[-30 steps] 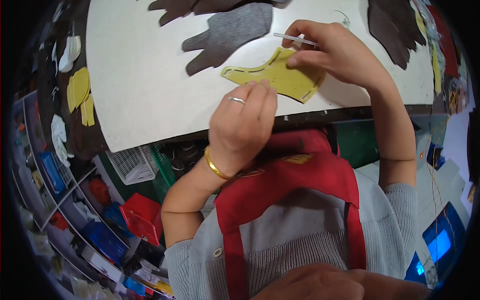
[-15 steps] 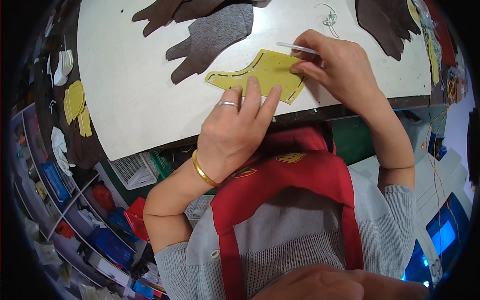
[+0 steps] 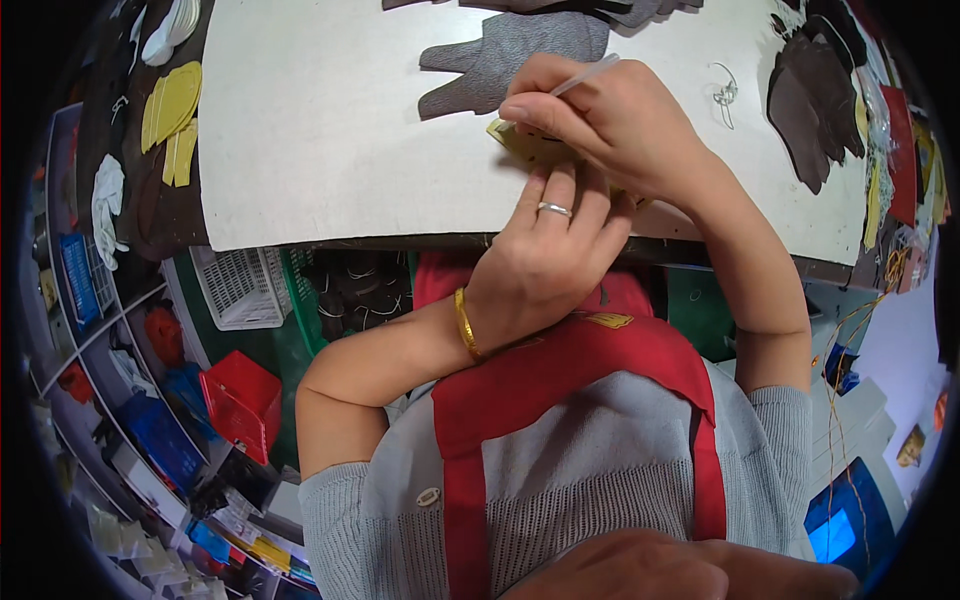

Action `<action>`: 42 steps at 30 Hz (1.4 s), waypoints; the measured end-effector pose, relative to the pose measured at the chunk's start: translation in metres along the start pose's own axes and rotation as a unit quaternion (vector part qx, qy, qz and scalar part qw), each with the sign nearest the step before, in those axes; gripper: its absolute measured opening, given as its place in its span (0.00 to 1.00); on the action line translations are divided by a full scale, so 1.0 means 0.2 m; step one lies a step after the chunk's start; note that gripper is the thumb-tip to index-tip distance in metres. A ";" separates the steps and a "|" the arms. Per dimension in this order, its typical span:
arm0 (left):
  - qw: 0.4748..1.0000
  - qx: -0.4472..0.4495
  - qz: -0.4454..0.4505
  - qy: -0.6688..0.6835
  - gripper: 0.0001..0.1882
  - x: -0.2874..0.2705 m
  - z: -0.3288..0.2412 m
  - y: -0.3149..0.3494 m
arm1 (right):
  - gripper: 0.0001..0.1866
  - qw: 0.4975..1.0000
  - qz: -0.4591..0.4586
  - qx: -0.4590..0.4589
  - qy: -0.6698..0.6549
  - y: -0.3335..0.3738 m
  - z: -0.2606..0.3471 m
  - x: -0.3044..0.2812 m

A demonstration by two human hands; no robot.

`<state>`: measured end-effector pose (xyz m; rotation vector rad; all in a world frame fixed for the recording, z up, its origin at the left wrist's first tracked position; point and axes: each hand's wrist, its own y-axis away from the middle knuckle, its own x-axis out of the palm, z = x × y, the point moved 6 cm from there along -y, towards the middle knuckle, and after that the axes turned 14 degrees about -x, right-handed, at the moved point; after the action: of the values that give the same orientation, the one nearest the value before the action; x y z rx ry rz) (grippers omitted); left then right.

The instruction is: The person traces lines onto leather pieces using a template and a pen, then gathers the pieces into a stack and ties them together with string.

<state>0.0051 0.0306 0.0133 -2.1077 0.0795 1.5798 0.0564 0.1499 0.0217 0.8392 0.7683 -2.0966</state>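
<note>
On the white board (image 3: 330, 150) lies a yellow slotted template (image 3: 512, 143), mostly covered by my hands. My left hand (image 3: 545, 245) rests flat on it with the fingers spread, pressing its near side. A slim whitish pen (image 3: 590, 74) is gripped in my right hand (image 3: 630, 125), over the template's far side. The pen's tip is hidden behind the fingers. Just beyond my right hand is a dark grey-brown leather piece (image 3: 500, 65) with finger-like ends.
More dark leather pieces (image 3: 815, 110) lie at the right, near a small tangle of thread (image 3: 725, 95). Yellow templates (image 3: 172, 105) and a white glove (image 3: 107, 205) sit at the left edge. Below the table are a white basket (image 3: 235, 290) and a red bin (image 3: 245, 400).
The view has shifted, so the table appears farther right. My right hand has moved left across the template and brought the pen over it. My left hand stays pressed on the template.
</note>
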 end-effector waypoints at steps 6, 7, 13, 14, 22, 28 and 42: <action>1.000 -0.005 0.029 0.008 0.20 0.00 0.01 0.01 | 0.14 0.986 0.033 -0.067 0.148 0.00 0.08 -0.03; 0.999 -0.014 0.041 0.015 0.21 -0.01 0.01 0.01 | 0.14 0.986 0.033 -0.066 0.148 0.03 0.08 -0.06; 0.999 -0.016 0.025 0.020 0.21 -0.02 0.01 -0.03 | 0.08 0.981 0.005 -0.008 0.195 0.24 -0.03 -0.24; 0.999 -0.009 0.026 0.026 0.21 -0.02 0.01 -0.03 | 0.08 0.980 0.004 0.000 0.199 0.27 -0.03 -0.25; 1.000 0.017 0.009 -0.025 0.18 0.00 0.00 -0.08 | 0.11 0.968 -0.163 0.138 0.132 0.61 -0.02 -0.28; 0.999 -0.010 0.025 -0.032 0.18 0.00 0.01 -0.09 | 0.08 0.958 -0.139 0.071 0.241 0.56 0.27 -0.11; 0.997 0.006 -0.055 0.046 0.12 -0.02 0.09 -0.11 | 0.19 0.984 -0.026 0.171 0.039 0.47 -0.03 -0.21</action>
<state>-0.0044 0.0571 0.0221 -2.1377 0.0042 1.4160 0.1549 0.1191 0.0268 1.0995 0.4783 -2.2905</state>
